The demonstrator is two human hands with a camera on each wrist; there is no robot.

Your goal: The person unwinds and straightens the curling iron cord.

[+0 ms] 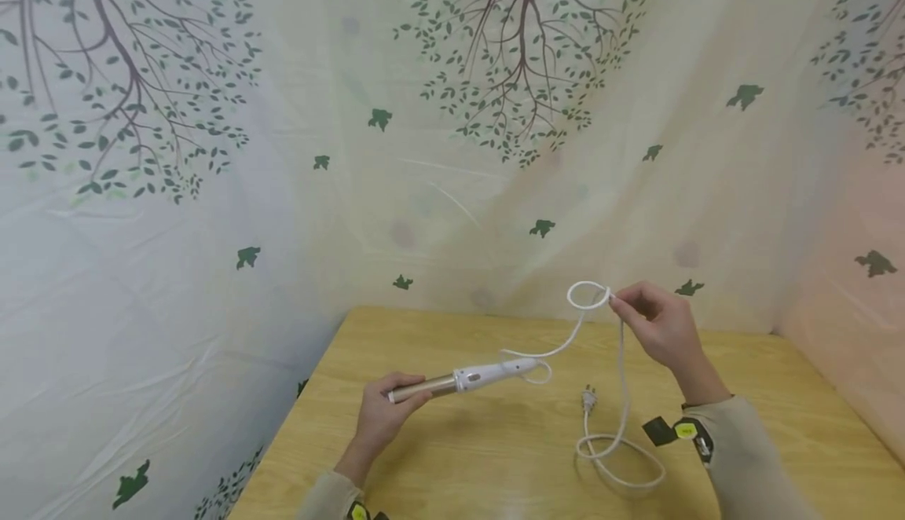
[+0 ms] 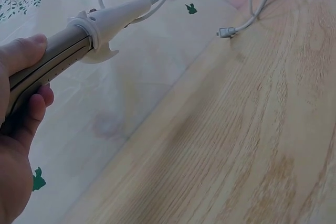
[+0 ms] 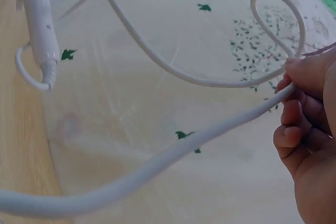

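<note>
My left hand (image 1: 382, 414) grips the gold barrel of a curling iron (image 1: 488, 375), whose white handle points right, above the table. In the left wrist view, the thumb lies along one side of the barrel and the fingers curl under it. A white power cord (image 1: 622, 379) leaves the handle's end in a small bend and rises to the right. My right hand (image 1: 665, 327) pinches the cord between thumb and fingers, with a small loop standing out beside the fingertips. Below that hand the cord hangs down to loose coils, and its two-pin plug (image 1: 589, 400) lies near them.
The wooden table (image 1: 452, 457) spans the space under both hands. Pale cloth (image 1: 438, 214) printed with trees and green birds hangs behind it and on the left, with a pinkish sheet (image 1: 862, 331) along the right side. Black-and-yellow bands (image 1: 686, 431) sit on the sleeves.
</note>
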